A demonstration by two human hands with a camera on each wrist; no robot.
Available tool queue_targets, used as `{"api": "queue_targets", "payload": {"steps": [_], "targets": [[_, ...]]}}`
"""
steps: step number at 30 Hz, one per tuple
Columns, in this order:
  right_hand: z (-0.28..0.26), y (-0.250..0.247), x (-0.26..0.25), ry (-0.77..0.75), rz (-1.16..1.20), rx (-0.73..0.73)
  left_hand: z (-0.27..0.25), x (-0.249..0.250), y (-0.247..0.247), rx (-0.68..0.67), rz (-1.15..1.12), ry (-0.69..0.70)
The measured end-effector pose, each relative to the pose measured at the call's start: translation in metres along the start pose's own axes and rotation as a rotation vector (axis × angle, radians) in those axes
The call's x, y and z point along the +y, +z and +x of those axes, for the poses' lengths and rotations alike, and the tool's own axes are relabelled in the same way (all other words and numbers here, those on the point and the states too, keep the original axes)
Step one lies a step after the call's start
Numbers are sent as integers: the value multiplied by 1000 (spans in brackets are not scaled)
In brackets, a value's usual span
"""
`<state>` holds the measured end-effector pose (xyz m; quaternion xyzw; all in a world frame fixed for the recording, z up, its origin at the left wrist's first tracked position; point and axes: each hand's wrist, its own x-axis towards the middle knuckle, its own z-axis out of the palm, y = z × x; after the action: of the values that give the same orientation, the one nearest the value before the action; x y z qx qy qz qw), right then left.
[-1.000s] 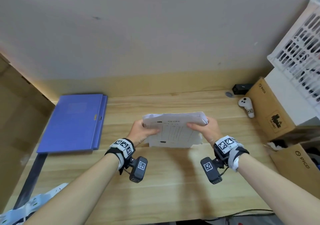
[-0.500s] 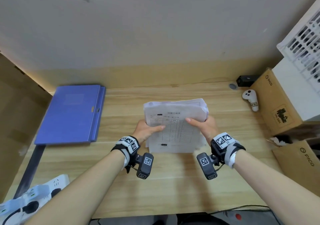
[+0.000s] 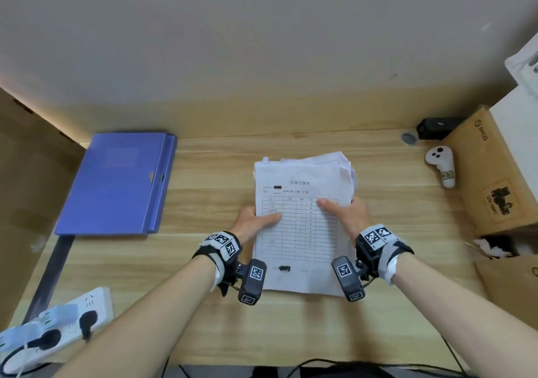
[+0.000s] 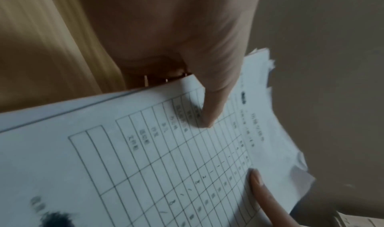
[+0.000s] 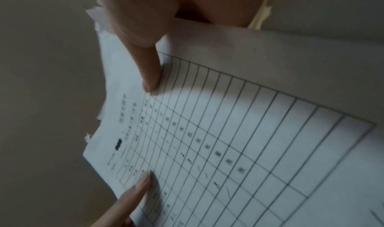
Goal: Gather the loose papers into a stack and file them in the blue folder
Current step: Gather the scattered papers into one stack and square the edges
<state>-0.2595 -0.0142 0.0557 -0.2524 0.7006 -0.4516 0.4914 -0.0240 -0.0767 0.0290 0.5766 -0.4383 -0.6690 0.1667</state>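
A stack of white papers (image 3: 302, 226) with a printed table on the top sheet is held up over the middle of the wooden desk, its far edges ragged. My left hand (image 3: 256, 222) grips its left edge, thumb (image 4: 212, 102) on top and the other fingers behind the sheets. My right hand (image 3: 346, 211) grips the right edge the same way, thumb (image 5: 149, 66) pressed on the table print. The blue folder (image 3: 116, 185) lies closed at the desk's far left, away from both hands.
A white power strip (image 3: 55, 331) with plugs lies at the front left. At the right stand a white controller (image 3: 441, 166), a small black box (image 3: 436, 129) and brown cardboard boxes (image 3: 492, 179). A wall runs along the back of the desk (image 3: 203, 305).
The paper stack has tipped from a nearly upright, edge-on pose to a flatter one facing me, and has come lower and nearer. Both hands keep their grip on its sides.
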Motion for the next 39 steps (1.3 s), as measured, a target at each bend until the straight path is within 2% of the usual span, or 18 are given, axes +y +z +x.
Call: {"api": "queue_targets", "payload": {"steps": [5,8,11,14,17,22,26,31,35,39], "targets": [[40,-7,29,93,-181,-27,14,-17,5,99,70,-85],[65,-8,49,133,-370,-55,20,-32,6,179,97,-143],[77,-9,58,101,-484,26,23,-45,6,190,89,-193],[80,-12,64,-14,-626,132,24,-56,11,210,70,-194],[72,-13,72,24,-693,110,24,-60,16,243,75,-197],[68,-15,90,112,-636,67,27,-60,25,219,76,-169],[67,-11,93,143,-515,50,27,-55,36,180,77,-164],[65,-10,100,164,-485,43,26,-53,41,156,73,-179],[63,-19,100,123,-478,66,25,-59,35,214,36,-164],[65,-30,99,76,-417,164,28,-64,29,313,19,-176]]}}
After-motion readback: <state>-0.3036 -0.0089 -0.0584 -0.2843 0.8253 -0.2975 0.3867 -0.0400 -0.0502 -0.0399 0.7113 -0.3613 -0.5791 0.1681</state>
